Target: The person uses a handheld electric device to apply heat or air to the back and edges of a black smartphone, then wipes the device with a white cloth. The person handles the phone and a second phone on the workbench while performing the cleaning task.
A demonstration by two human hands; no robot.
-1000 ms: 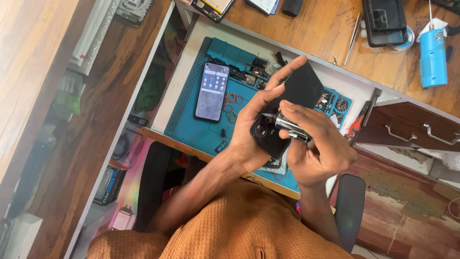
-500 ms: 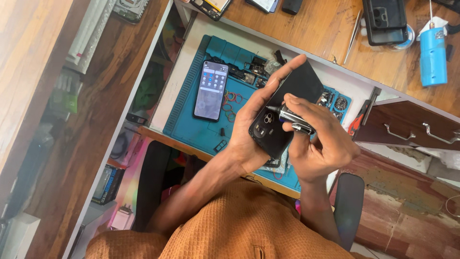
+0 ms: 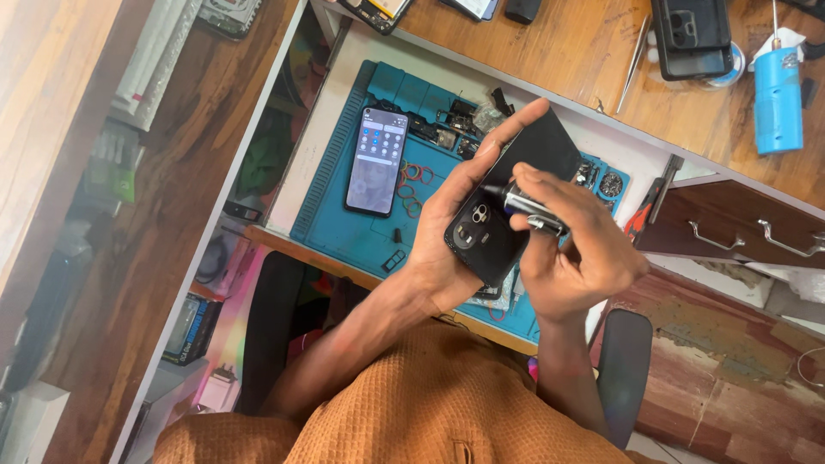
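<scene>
Black phone (image 3: 507, 206) lay back-up in my left hand (image 3: 447, 232), fingers wrapped round it, above blue mat's (image 3: 361, 232) near edge, long axis slanting away-right; right hand (image 3: 571, 253) pinched metal screwdriver (image 3: 533, 210) w/ tip at camera end.

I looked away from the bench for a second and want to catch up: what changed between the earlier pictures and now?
Little. The right hand has shifted the metal-barrelled tool slightly up the back of the black phone, its tip now nearer the phone's middle, above the camera cluster. The left hand still cradles that phone, back facing up. The lit smartphone on the blue repair mat has not moved.
</scene>
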